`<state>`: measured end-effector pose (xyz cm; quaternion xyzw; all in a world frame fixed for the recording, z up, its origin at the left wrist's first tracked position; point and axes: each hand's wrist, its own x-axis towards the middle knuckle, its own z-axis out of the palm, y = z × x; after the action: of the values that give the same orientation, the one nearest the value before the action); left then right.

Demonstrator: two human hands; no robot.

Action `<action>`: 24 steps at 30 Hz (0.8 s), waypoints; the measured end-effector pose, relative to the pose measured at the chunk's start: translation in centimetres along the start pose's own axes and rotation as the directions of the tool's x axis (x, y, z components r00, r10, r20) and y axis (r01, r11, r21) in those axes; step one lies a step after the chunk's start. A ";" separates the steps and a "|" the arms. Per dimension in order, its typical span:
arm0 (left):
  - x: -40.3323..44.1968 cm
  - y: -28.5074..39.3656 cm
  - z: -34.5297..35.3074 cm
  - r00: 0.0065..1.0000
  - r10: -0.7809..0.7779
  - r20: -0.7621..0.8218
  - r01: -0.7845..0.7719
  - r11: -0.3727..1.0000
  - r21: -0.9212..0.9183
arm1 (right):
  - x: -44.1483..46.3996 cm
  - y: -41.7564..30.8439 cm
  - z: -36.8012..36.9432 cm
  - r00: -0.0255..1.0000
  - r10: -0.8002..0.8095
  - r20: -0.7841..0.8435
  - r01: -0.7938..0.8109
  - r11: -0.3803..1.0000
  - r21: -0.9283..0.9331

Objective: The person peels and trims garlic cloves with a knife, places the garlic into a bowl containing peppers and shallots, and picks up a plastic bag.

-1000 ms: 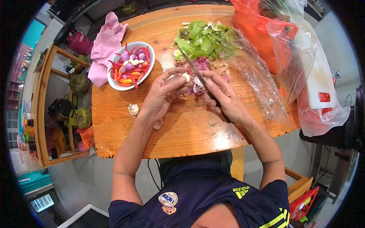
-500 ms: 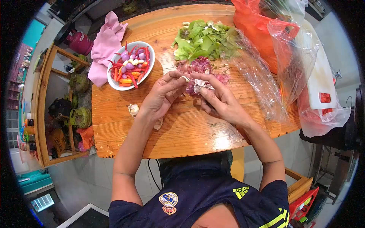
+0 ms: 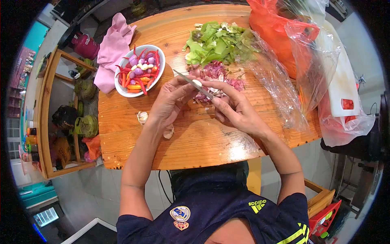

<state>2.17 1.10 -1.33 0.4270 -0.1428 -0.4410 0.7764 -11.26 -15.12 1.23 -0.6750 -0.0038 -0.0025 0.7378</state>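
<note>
My left hand [image 3: 172,99] pinches a small white garlic clove [image 3: 196,83] between thumb and fingers. My right hand [image 3: 233,106] is closed on a knife [image 3: 200,88], whose blade points up and left across the clove; the handle is hidden by the hand. Just beyond my hands lies a pile of reddish-purple onion peels [image 3: 211,71]. A white bowl [image 3: 161,77] to the left holds red and orange chillies, shallots and peeled garlic cloves. Unpeeled garlic [image 3: 142,117] sits beside my left wrist, with another piece [image 3: 169,131] close by.
Green leafy trimmings [image 3: 217,42] lie at the table's far side. A pink cloth [image 3: 111,57] is beyond the bowl. Clear plastic [image 3: 276,89], an orange bag [image 3: 274,40] and a white cutting board [image 3: 341,81] are on the right.
The knife has swung from pointing up and away to lying low across the clove, aimed left. Both hands stay near the same place, with the clove still in my left hand.
</note>
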 end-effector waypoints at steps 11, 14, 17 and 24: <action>-0.1 -0.1 0.3 0.998 0.000 -0.057 0.004 0.998 0.069 | 0.0 -0.3 0.1 0.999 -0.003 -0.036 0.001 0.999 -0.048; 0.1 -0.2 0.3 0.998 -0.001 -0.055 0.005 0.998 0.064 | 0.0 -0.1 0.3 0.998 -0.010 -0.062 0.007 0.999 -0.043; 0.1 -0.2 0.6 0.997 -0.014 -0.079 0.019 0.998 0.066 | 0.0 0.3 0.1 0.997 -0.020 -0.075 0.014 0.997 -0.075; 0.0 -0.1 0.9 0.994 -0.038 -0.107 0.042 0.998 0.040 | 0.1 -0.1 -0.3 0.999 0.051 0.001 -0.050 0.981 0.188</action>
<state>1.57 0.55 -0.88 0.4689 -0.1021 -0.4301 0.7647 -11.20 -15.40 1.29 -0.6023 0.0147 0.0153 0.7980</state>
